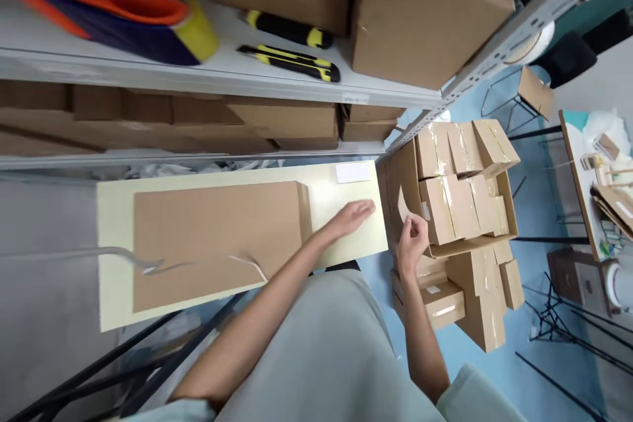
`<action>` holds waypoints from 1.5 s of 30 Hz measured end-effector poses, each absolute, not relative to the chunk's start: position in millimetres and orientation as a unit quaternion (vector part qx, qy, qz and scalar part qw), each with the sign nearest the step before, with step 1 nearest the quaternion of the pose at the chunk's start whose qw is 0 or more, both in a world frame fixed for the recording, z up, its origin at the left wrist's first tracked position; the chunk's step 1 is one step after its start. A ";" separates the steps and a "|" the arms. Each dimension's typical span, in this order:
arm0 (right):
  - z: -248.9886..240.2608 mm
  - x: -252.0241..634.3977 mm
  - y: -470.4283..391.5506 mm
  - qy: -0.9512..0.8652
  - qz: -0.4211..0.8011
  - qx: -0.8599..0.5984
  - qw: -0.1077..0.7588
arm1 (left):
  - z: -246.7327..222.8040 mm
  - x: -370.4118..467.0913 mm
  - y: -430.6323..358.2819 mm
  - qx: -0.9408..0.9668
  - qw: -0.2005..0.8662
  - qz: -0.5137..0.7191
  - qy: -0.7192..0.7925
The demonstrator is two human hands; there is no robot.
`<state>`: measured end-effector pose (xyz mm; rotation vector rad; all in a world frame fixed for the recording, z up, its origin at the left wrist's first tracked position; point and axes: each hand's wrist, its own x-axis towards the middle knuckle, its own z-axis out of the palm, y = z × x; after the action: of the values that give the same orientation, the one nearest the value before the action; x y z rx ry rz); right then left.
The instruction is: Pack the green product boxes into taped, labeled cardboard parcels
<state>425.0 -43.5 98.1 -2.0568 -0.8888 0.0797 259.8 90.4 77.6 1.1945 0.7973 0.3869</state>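
My right hand pinches a thin, curved, pale strip, perhaps paper or a label, in front of the packed carton. My left hand, fingers stretched out, holds nothing and is over the pale tabletop; I cannot tell whether it touches the surface. A white rectangular paper slip lies at the back right of that tabletop. Left of my left hand lies a large flat brown cardboard box, with thin whitish strips or cords across its front part.
A shelf above holds an orange-handled tape dispenser, two yellow-and-black utility knives and cartons. To the right stands a large open carton full of taped boxes, with more boxes below. A cluttered table is farther right.
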 end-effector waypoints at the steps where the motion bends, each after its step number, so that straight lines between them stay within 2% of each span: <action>1: 104.5 409.1 -41.9 -0.425 0.018 -0.798 0.427 | 90.5 236.6 69.2 0.481 0.785 0.180 0.347; 3: 113.6 370.0 -38.1 -0.568 0.003 -0.717 0.403 | 115.1 189.8 31.2 0.371 0.834 0.208 0.351; 5: 118.4 324.0 -36.6 -0.688 0.010 -0.622 0.374 | 134.9 147.0 1.9 0.303 0.832 0.271 0.376; 8: 122.8 255.5 -42.1 -0.791 0.063 -0.519 0.317 | 148.7 93.6 -25.3 0.260 0.769 0.373 0.450; 11: 131.2 205.5 -48.9 -0.835 0.126 -0.459 0.275 | 144.9 47.8 -40.7 0.249 0.704 0.423 0.513; 14: 147.5 181.2 -43.3 -0.844 0.164 -0.423 0.285 | 137.0 2.9 -53.8 0.281 0.661 0.421 0.554; 18: 178.4 173.4 -16.9 -0.768 0.242 -0.523 0.280 | 140.6 -55.1 -69.8 0.379 0.620 0.349 0.592; 21: 199.9 167.2 -3.9 -0.704 0.417 -0.546 0.179 | 153.8 -89.7 -73.1 0.426 0.610 0.302 0.596; 23: 209.0 157.7 -5.5 -0.672 0.512 -0.526 0.098 | 163.0 -105.2 -69.3 0.422 0.603 0.317 0.598; 25: 213.0 144.5 -13.2 -0.653 0.556 -0.511 0.058 | 169.3 -114.7 -62.1 0.398 0.603 0.358 0.592; 27: 213.9 130.6 -21.5 -0.638 0.571 -0.513 0.065 | 171.8 -120.4 -54.2 0.364 0.606 0.400 0.583; 33: 220.7 104.2 -21.8 -0.598 0.528 -0.573 0.190 | 170.1 -142.7 -46.3 0.306 0.608 0.484 0.549; 45: 238.2 78.3 -25.6 -0.605 0.519 -0.571 0.199 | 192.8 -187.8 -55.0 0.287 0.631 0.492 0.526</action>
<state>78.3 -25.6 238.2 -1.5962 -1.6906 1.4505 -187.8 -55.0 192.8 0.6574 1.2041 1.1259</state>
